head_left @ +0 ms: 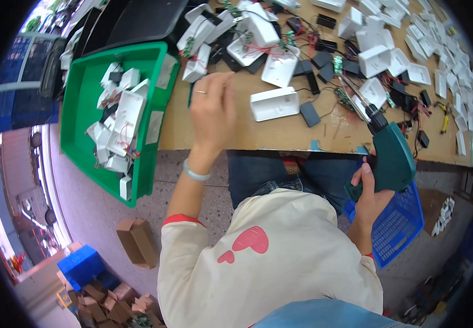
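Note:
My right hand (372,191) is wrapped around the handle of a dark green power drill (395,156). Its black chuck and long thin bit (358,94) point up and left over the table. My left hand (213,109) hovers at the table's left part, beside the green tray; its fingers bend downward, slightly blurred, with the tips hidden. Just beyond it lies a small white plastic housing (196,64). Between the hands are an open white housing (274,104) and a flat dark grey block (310,113) with a wire.
At the left, a green tray (162,109) holds white housings with wires. Loose housings, circuit boards and black parts cover the cardboard-topped table (247,139) farther back. Yellow-handled pliers (444,116) lie at right. A blue basket (398,232) stands below my right hand; a cardboard box (137,243) sits on the floor.

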### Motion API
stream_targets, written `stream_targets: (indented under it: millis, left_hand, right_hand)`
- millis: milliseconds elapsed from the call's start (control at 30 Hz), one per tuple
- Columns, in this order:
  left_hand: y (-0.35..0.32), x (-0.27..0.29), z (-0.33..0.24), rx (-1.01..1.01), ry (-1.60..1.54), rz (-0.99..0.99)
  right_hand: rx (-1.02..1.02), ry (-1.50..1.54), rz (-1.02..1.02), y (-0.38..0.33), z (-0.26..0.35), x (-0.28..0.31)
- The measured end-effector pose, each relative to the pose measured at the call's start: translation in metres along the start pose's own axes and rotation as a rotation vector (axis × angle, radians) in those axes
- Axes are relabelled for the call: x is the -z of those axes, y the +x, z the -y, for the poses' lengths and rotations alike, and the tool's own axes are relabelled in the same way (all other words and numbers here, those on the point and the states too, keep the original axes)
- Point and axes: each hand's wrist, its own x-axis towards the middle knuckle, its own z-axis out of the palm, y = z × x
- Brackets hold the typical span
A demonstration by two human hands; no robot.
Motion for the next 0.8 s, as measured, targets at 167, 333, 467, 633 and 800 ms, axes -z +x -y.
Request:
stream_targets:
  millis: [167, 333, 467, 633, 800]
  left_hand:
    - [0.03, 0.001, -0.037, 0.043, -0.225, 0.097]
    - [0.042, -0.033, -0.076, -0.218, -0.007, 0.22]
    - [0.044, -0.044, -0.072, -0.119, -0.004, 0.328]
    - [0.058, -0.039, -0.056, 0.073, -0.078, 0.17]
    - [0.077, -0.025, -0.025, 0.396, -0.329, 0.013]
  right_hand:
    - [0.042, 0.011, -0.075, 0.011, 0.004, 0.001]
    - [0.048, 0.007, -0.151, 0.012, 0.01, 0.014]
    - [0.087, 0.026, -0.171, 0.009, 0.005, 0.024]
    - [0.073, -0.001, -0.173, 0.013, 0.003, 0.029]
    - [0.06, 0.024, -0.16, 0.015, 0.001, 0.029]
